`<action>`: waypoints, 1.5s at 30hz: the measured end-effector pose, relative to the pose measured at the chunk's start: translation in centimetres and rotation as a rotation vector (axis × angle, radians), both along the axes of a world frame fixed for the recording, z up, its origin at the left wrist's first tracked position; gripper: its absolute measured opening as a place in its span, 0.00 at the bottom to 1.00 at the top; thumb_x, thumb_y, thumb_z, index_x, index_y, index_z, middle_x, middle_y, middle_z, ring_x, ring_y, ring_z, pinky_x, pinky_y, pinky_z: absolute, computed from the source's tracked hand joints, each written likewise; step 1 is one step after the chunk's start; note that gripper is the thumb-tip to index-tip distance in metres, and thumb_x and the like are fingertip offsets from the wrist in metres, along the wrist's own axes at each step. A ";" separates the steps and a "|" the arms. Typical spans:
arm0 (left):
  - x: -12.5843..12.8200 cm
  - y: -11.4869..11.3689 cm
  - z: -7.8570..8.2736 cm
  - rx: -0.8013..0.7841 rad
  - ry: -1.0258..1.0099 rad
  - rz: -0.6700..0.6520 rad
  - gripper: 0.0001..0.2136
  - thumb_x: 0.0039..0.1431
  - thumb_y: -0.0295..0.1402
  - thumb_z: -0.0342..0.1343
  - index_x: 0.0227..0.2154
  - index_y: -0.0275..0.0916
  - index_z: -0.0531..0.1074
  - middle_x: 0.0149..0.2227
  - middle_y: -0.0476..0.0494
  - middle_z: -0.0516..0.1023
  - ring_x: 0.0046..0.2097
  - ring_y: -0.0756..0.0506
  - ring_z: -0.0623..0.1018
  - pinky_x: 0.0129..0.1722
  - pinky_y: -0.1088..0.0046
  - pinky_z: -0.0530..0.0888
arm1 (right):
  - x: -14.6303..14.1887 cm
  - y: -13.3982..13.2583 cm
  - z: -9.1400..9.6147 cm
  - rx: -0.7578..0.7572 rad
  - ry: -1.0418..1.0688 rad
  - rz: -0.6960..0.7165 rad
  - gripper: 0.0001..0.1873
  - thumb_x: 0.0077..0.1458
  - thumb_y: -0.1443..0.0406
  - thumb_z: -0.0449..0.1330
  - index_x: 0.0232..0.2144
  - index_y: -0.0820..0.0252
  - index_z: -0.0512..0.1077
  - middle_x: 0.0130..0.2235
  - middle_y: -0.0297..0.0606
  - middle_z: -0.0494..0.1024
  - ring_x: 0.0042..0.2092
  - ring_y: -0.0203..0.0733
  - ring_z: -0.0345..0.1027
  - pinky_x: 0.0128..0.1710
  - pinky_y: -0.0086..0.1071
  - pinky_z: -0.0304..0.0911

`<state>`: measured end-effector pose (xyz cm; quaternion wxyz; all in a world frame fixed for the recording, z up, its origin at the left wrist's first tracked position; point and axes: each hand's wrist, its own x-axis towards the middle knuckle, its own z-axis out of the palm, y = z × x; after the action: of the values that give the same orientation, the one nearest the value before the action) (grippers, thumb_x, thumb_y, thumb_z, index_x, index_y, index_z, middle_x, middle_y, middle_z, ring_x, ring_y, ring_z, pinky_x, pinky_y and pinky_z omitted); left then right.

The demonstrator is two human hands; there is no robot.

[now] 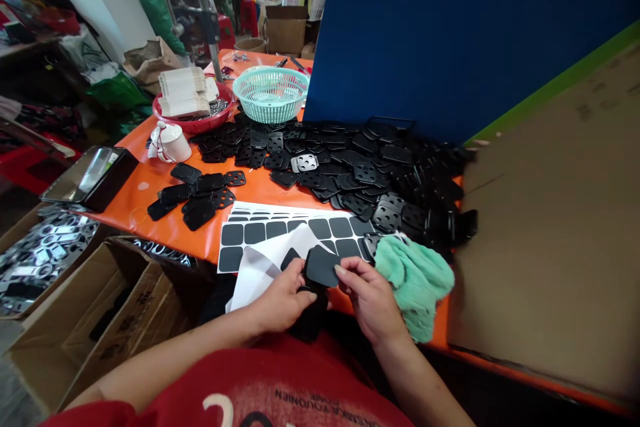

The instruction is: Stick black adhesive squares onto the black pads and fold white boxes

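Both my hands meet at the near edge of the orange table (150,187). My left hand (283,300) and my right hand (367,297) pinch a black rounded square pad (321,265) between their fingertips. A dark piece hangs beneath my left hand, partly hidden. Just beyond lies a white sheet of black square stickers (280,230), with a peeled white backing flap curling up beside my left hand. A large heap of black perforated plates (360,167) covers the table's middle, and a smaller group (197,197) lies to the left.
A mint cloth (415,277) lies right of my right hand. A brown cardboard sheet (555,227) and a blue board (450,33) stand at the right. At the back are a mint basket (271,93), a red bowl (193,121) and a white cup (170,142). Open cardboard boxes (95,320) sit lower left.
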<state>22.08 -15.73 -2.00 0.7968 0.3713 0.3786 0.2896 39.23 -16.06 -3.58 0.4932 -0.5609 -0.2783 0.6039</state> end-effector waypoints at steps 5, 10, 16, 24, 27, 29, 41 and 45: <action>0.0 -0.1 0.0 -0.006 0.010 -0.003 0.18 0.50 0.25 0.54 0.45 0.37 0.59 0.36 0.42 0.78 0.36 0.44 0.80 0.36 0.69 0.72 | 0.0 -0.1 -0.2 -0.005 0.001 0.002 0.15 0.41 0.58 0.72 0.26 0.59 0.72 0.24 0.29 0.67 0.27 0.32 0.54 0.27 0.27 0.51; 0.1 -0.1 0.2 0.007 0.037 -0.006 0.18 0.50 0.25 0.54 0.45 0.38 0.59 0.34 0.44 0.78 0.36 0.45 0.79 0.36 0.70 0.71 | 0.1 -0.2 -0.3 -0.001 -0.016 0.007 0.15 0.41 0.57 0.72 0.26 0.59 0.72 0.25 0.29 0.68 0.27 0.32 0.55 0.27 0.27 0.52; 0.1 -0.1 0.4 0.036 0.072 -0.012 0.16 0.52 0.25 0.54 0.44 0.38 0.60 0.33 0.45 0.77 0.35 0.47 0.77 0.36 0.71 0.71 | -0.1 -0.1 0.1 -0.008 -0.040 0.001 0.16 0.39 0.57 0.72 0.26 0.59 0.73 0.24 0.30 0.69 0.27 0.33 0.57 0.27 0.28 0.54; 0.0 -0.2 0.5 0.059 0.083 -0.023 0.15 0.53 0.26 0.53 0.43 0.38 0.59 0.34 0.44 0.77 0.36 0.47 0.77 0.36 0.70 0.71 | -0.4 0.0 0.6 0.013 -0.100 -0.010 0.16 0.38 0.56 0.72 0.25 0.59 0.73 0.24 0.30 0.69 0.26 0.33 0.58 0.27 0.28 0.55; 0.0 -0.2 0.5 0.039 0.061 -0.028 0.16 0.52 0.26 0.53 0.44 0.38 0.58 0.33 0.44 0.77 0.36 0.46 0.78 0.37 0.69 0.71 | -0.3 0.0 0.5 0.020 -0.126 -0.014 0.16 0.38 0.56 0.72 0.25 0.58 0.74 0.25 0.29 0.69 0.27 0.33 0.58 0.28 0.28 0.56; 0.0 -0.2 0.6 0.010 0.044 -0.028 0.16 0.52 0.27 0.54 0.44 0.38 0.58 0.33 0.44 0.77 0.36 0.46 0.78 0.36 0.69 0.71 | -0.3 -0.1 0.5 0.025 -0.143 -0.004 0.16 0.39 0.56 0.72 0.26 0.58 0.74 0.25 0.30 0.70 0.27 0.34 0.59 0.28 0.29 0.56; 0.0 -0.3 0.4 -0.050 -0.056 0.005 0.19 0.50 0.31 0.60 0.43 0.39 0.58 0.34 0.45 0.77 0.36 0.46 0.79 0.35 0.71 0.71 | -0.4 0.0 0.2 0.070 -0.255 0.046 0.17 0.43 0.53 0.70 0.28 0.58 0.73 0.27 0.33 0.72 0.30 0.38 0.63 0.32 0.32 0.60; 0.0 -0.3 0.5 -0.068 -0.066 0.022 0.19 0.50 0.31 0.61 0.42 0.40 0.59 0.35 0.45 0.77 0.35 0.46 0.79 0.35 0.71 0.71 | -0.4 0.0 -0.1 0.087 -0.281 0.053 0.17 0.44 0.52 0.69 0.29 0.58 0.73 0.27 0.33 0.72 0.30 0.38 0.63 0.32 0.32 0.61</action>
<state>22.04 -16.05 -1.45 0.8178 0.3299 0.3660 0.2973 38.82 -16.04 -3.63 0.4572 -0.6104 -0.3851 0.5197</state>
